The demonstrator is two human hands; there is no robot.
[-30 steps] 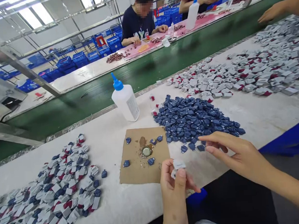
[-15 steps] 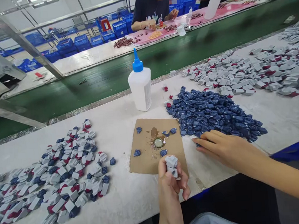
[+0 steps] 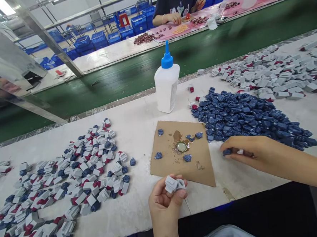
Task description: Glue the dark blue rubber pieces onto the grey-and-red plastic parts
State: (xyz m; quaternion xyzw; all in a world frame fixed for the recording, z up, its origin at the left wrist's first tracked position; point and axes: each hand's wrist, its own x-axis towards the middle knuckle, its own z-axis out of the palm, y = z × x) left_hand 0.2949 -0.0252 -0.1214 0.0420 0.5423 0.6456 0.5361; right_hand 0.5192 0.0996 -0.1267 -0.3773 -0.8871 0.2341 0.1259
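Observation:
My left hand [image 3: 163, 200] is closed on a small grey plastic piece [image 3: 173, 184], held just over the table's front edge below a brown cardboard square [image 3: 201, 167]. My right hand [image 3: 250, 150] rests on the table at the near edge of a heap of small blue pieces [image 3: 244, 115], its fingers pinching one blue piece [image 3: 227, 152]. On the cardboard sit a metal bottle cap [image 3: 182, 146] with glue around it and several loose blue pieces.
A white glue bottle [image 3: 167, 84] with a blue nozzle stands behind the cardboard. Grey-and-red parts [image 3: 276, 73] are piled at the back right, assembled mixed pieces [image 3: 71, 181] at the left. Beyond lies a green conveyor belt [image 3: 118, 81], where another person [image 3: 177, 4] works.
The view has shifted left and down. My left hand lowered the grey piece toward the table edge. My right hand slid along the blue heap's edge and pinched a blue piece.

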